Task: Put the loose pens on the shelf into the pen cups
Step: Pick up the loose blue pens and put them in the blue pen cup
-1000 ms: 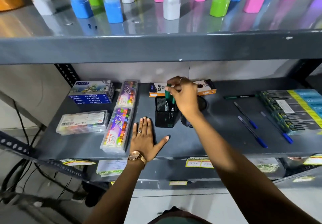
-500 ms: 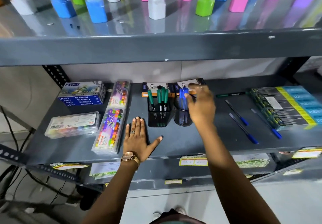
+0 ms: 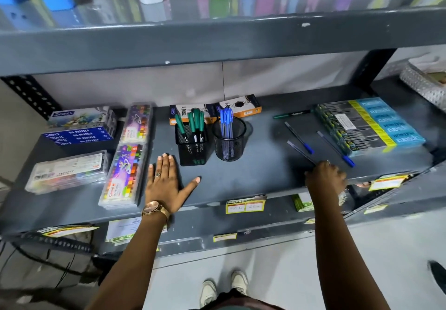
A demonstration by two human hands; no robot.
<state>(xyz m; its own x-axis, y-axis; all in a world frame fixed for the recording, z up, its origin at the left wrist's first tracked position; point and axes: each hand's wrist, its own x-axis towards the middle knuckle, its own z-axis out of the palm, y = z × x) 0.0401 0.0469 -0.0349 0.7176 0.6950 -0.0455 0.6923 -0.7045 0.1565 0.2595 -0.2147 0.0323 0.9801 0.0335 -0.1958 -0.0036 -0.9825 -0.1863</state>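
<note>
A square black mesh cup holds green markers, and a round black mesh cup next to it holds blue pens. To their right, loose on the grey shelf, lie a green marker and three blue-capped pens. My right hand is at the shelf's front edge, fingers curled over the near end of the nearest pen, which lies flat. My left hand rests flat on the shelf, left of the square cup, fingers apart.
Oil pastel boxes and crayon packs fill the shelf's left side. Two pencil boxes lie behind the cups. A stack of pen boxes sits at the right. The upper shelf overhangs closely, with bottles on it.
My right hand left the cups and moved right and toward the front edge, onto the nearest loose blue pen. The left hand stayed flat in place.
</note>
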